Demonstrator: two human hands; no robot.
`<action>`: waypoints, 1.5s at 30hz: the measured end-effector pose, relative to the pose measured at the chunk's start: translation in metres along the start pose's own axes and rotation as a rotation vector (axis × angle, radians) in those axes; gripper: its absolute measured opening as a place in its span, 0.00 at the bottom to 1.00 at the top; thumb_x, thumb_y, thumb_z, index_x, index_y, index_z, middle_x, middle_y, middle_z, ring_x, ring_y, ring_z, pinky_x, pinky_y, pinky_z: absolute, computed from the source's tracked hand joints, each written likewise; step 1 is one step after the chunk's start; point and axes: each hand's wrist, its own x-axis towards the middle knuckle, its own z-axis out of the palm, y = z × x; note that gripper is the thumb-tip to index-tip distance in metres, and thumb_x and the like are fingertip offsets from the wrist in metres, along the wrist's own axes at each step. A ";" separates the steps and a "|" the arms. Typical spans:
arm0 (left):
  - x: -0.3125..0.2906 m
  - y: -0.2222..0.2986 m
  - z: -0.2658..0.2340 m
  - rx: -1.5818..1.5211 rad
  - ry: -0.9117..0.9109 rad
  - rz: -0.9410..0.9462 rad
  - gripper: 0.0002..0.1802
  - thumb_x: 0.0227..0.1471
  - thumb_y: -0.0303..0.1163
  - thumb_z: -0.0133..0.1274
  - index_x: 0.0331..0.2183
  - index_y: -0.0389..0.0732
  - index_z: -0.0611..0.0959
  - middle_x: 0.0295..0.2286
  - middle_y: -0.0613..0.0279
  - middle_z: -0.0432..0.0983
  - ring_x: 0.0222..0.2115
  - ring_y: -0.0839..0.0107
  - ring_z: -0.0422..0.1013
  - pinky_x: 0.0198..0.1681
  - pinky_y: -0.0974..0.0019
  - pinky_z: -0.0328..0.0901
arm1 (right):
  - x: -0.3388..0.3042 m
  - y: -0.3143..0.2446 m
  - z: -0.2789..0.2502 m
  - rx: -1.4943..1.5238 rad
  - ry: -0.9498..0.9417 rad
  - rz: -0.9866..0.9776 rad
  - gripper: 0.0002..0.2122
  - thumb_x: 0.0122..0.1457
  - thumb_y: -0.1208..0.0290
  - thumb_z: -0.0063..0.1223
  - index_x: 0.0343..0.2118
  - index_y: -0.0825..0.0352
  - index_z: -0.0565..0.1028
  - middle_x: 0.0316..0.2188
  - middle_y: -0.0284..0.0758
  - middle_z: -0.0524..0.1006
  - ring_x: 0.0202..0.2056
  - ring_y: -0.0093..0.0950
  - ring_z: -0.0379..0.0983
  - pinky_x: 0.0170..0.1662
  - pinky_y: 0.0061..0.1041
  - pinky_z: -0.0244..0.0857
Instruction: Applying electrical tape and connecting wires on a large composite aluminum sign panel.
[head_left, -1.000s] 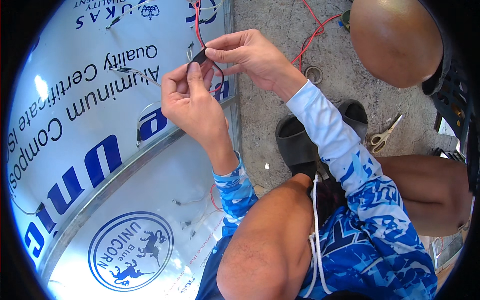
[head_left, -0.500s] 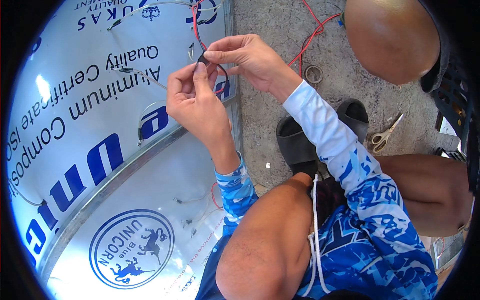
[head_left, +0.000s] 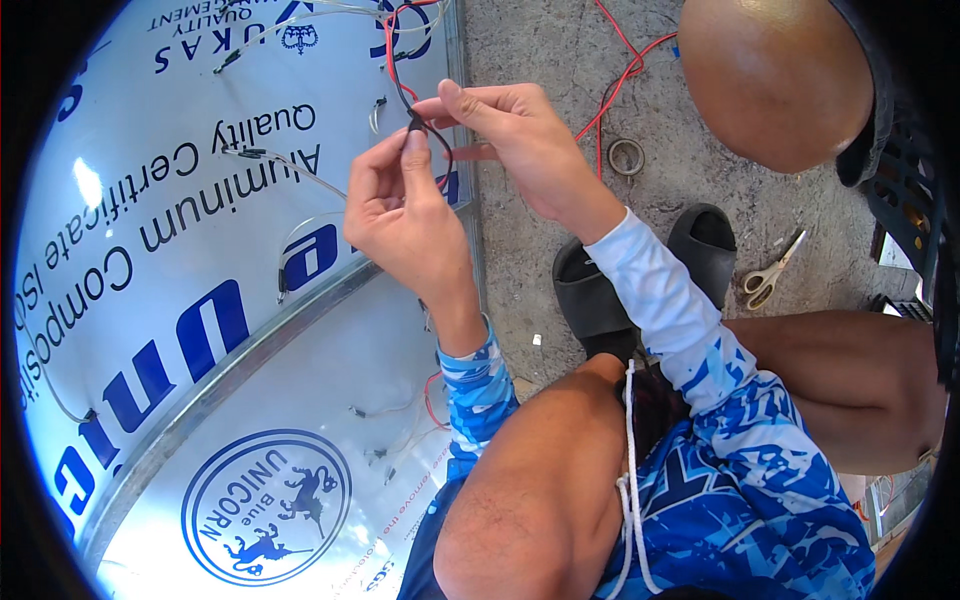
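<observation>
My left hand (head_left: pixel 415 215) pinches a black-taped wire joint (head_left: pixel 416 123) between thumb and fingertips, above the edge of a white printed panel (head_left: pixel 190 160). From this joint a red wire (head_left: pixel 389 45) and a black wire (head_left: pixel 399 78) run up toward the top of the view. A dark loop of wire curves down on its right side. My right hand (head_left: pixel 535 150) is right beside the joint, its thumb lifted and its fingers apart. The index fingertip reaches close to the tape; whether it touches cannot be told.
A metal frame bar (head_left: pixel 250 345) crosses the panel, with several thin clear wires (head_left: pixel 300 165) ending in dark tips. On the concrete floor lie a tape roll (head_left: pixel 627 173), scissors (head_left: pixel 763 283) and red wires (head_left: pixel 622 85). Another person's bare knee (head_left: pixel 775 85) is at upper right.
My right thumb has lifted off the joint and the right hand has shifted slightly right. My left hand keeps its pinch, a little lower and to the right.
</observation>
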 end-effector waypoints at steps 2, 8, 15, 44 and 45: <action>-0.006 -0.004 0.005 0.048 -0.007 0.006 0.05 0.53 0.22 0.55 0.32 0.30 0.81 0.28 0.61 0.78 0.29 0.78 0.73 0.32 0.74 0.68 | 0.000 -0.009 -0.002 -0.116 0.043 0.000 0.18 0.58 0.57 0.55 0.39 0.70 0.80 0.33 0.35 0.80 0.35 0.23 0.76 0.40 0.24 0.69; -0.009 -0.019 0.018 0.394 -0.010 0.364 0.05 0.49 0.22 0.58 0.31 0.30 0.83 0.25 0.61 0.79 0.27 0.76 0.75 0.28 0.74 0.67 | 0.008 -0.018 -0.009 -0.505 -0.009 -0.111 0.13 0.53 0.66 0.60 0.35 0.71 0.81 0.28 0.33 0.80 0.31 0.19 0.74 0.36 0.19 0.68; -0.011 -0.021 0.015 0.497 -0.090 0.459 0.14 0.40 0.20 0.62 0.34 0.34 0.82 0.33 0.55 0.78 0.33 0.64 0.76 0.32 0.66 0.71 | 0.023 -0.013 -0.027 -0.560 -0.018 -0.169 0.10 0.51 0.71 0.60 0.33 0.73 0.81 0.26 0.38 0.80 0.28 0.22 0.76 0.32 0.20 0.69; -0.001 -0.022 0.011 0.351 -0.063 0.250 0.06 0.43 0.21 0.61 0.29 0.34 0.86 0.27 0.59 0.80 0.26 0.74 0.74 0.30 0.72 0.67 | 0.023 -0.026 -0.035 -0.943 -0.084 -0.278 0.09 0.50 0.71 0.61 0.35 0.67 0.80 0.25 0.37 0.80 0.31 0.25 0.77 0.36 0.25 0.69; -0.002 -0.022 0.011 0.332 -0.074 0.214 0.06 0.43 0.21 0.62 0.29 0.34 0.86 0.27 0.59 0.80 0.27 0.74 0.74 0.31 0.72 0.67 | 0.025 -0.025 -0.037 -0.884 -0.116 -0.257 0.10 0.50 0.72 0.62 0.35 0.68 0.80 0.26 0.36 0.80 0.32 0.23 0.77 0.36 0.24 0.69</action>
